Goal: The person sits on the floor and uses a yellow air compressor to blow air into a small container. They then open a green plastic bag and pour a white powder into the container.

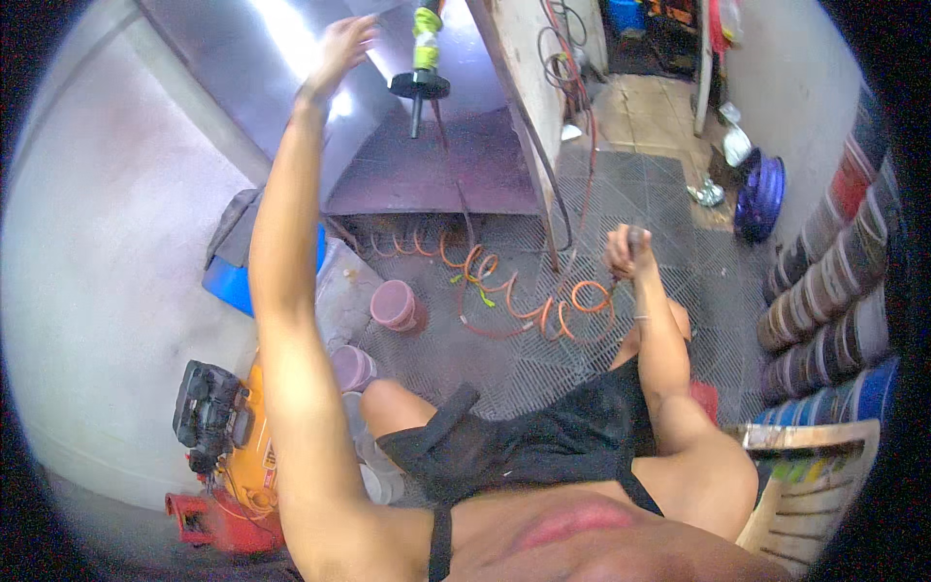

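Note:
My left arm is raised high, and my left hand [339, 56] is in front of the shiny metal booth wall [262, 87]. Its fingers are slightly blurred, apart and holding nothing. Just right of them hangs a rod wrapped in yellow-green tape [426, 44], with a black disc [419, 87] at its lower end; a gap separates hand and rod. Low on the right, my right hand [621, 254] is closed round a small hand tool with a grey tip [635, 236]. An orange coiled air hose [529, 306] runs up to this hand. Its exact kind is hidden by my fingers.
Pink buckets [396, 305] stand by my left knee, beside a blue drum [231, 281] and an orange-and-black machine [247, 441]. Stacked paint cans [824, 291] line the right wall. A purple wheel rim [759, 199] leans there. Hoses cross the grated floor mat [669, 194].

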A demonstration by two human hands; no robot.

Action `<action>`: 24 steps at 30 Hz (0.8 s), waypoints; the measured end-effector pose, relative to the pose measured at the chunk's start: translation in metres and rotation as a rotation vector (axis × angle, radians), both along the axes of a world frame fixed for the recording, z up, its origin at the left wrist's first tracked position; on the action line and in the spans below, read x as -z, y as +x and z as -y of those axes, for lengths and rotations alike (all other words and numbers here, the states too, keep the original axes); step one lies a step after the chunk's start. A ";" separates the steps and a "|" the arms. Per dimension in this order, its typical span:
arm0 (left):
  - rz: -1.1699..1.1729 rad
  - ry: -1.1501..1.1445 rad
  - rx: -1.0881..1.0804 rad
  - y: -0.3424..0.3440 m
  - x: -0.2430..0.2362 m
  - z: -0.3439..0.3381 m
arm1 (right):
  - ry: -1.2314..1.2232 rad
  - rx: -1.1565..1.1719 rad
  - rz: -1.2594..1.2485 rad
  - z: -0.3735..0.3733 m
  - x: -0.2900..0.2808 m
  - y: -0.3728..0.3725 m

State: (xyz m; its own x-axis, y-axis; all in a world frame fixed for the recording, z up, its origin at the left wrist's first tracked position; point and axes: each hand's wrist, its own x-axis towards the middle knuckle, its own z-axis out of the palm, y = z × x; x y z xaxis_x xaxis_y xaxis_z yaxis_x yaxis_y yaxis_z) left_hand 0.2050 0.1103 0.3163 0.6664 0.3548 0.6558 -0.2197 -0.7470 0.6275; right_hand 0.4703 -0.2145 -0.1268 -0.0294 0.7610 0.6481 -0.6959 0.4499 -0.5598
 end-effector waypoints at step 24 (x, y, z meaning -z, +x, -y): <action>0.746 -0.768 0.233 -0.116 0.048 0.027 | -0.380 0.848 0.180 0.018 -0.077 -0.031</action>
State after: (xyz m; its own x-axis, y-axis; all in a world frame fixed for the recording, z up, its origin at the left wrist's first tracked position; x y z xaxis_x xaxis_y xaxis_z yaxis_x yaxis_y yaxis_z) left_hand 0.0895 0.0832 0.2682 0.2975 0.7583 0.5800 -0.8226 -0.1047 0.5589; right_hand 0.4389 -0.2322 -0.0501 0.5552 0.7334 0.3922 -0.1092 0.5317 -0.8399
